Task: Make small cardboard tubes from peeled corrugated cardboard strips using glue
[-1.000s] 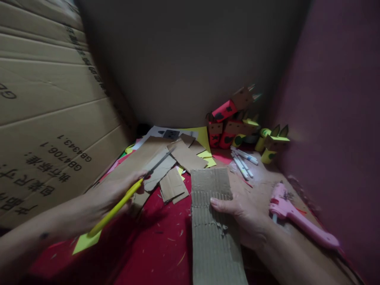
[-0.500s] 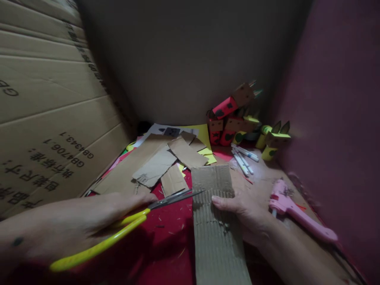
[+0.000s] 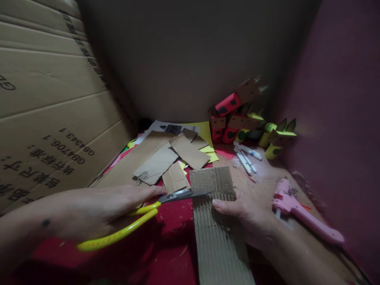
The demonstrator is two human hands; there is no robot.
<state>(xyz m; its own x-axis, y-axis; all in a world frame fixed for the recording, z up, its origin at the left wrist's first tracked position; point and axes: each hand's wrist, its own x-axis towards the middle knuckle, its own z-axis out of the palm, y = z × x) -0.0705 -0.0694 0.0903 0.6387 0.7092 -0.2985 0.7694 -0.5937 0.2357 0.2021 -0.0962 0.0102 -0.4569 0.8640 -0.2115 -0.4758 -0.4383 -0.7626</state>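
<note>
My left hand (image 3: 115, 206) is closed on yellow-handled scissors (image 3: 142, 221), its forefinger stretched along them toward the pivot. The blades reach in from the left across a strip of corrugated cardboard (image 3: 219, 245), just below its smoother top part. My right hand (image 3: 246, 215) grips the strip by its right edge, thumb on the ridged face and the other fingers hidden behind. Loose cardboard pieces (image 3: 190, 152) lie just beyond the strip.
A large printed carton (image 3: 53, 107) rises at the left. On the right lie a pink glue gun (image 3: 305, 219) and several white markers (image 3: 245, 160). Red and yellow paper figures with cardboard heads (image 3: 230, 105) stand at the back. Small scraps dot the red surface (image 3: 172, 237).
My left hand has moved right and slightly up with the scissors. The blades reach farther across the strip, and the handles are closer together. My right hand keeps its grip.
</note>
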